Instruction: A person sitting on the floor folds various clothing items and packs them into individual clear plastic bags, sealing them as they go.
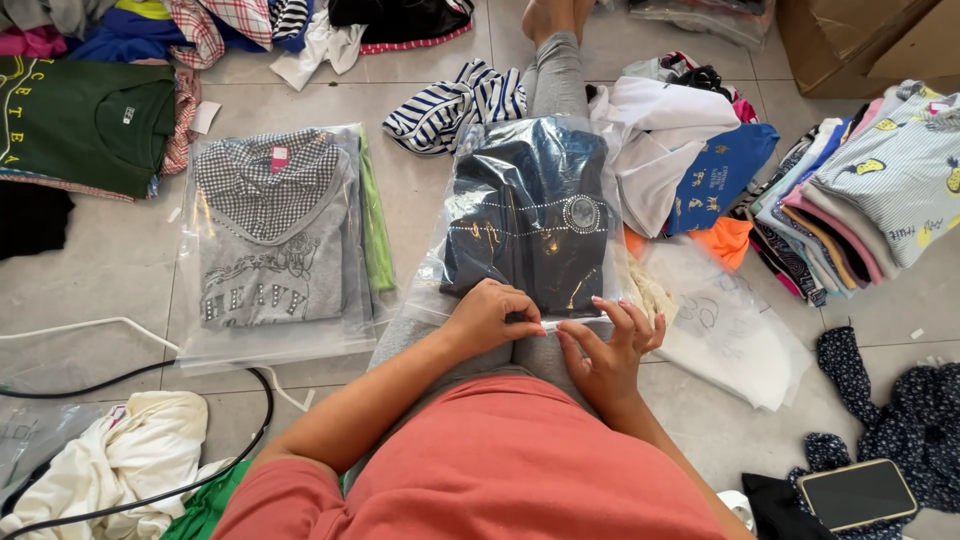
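On the lap, left hand [490,318] and right hand [608,350] pinch one bagged dark garment [528,215], apparently its flap.

A single head-worn camera looks steeply down and forward from just above the seated person's lap, close over the hands, with the tiled floor [130,260] stretching away toward twelve o'clock and out to both sides.

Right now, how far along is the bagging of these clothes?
Done: one grey checked top lies in a clear bag on the floor. In hand: the left hand and right hand pinch the open edge of the bag with the dark garment on the lap. Left: the folded stack and loose clothes remain unbagged.
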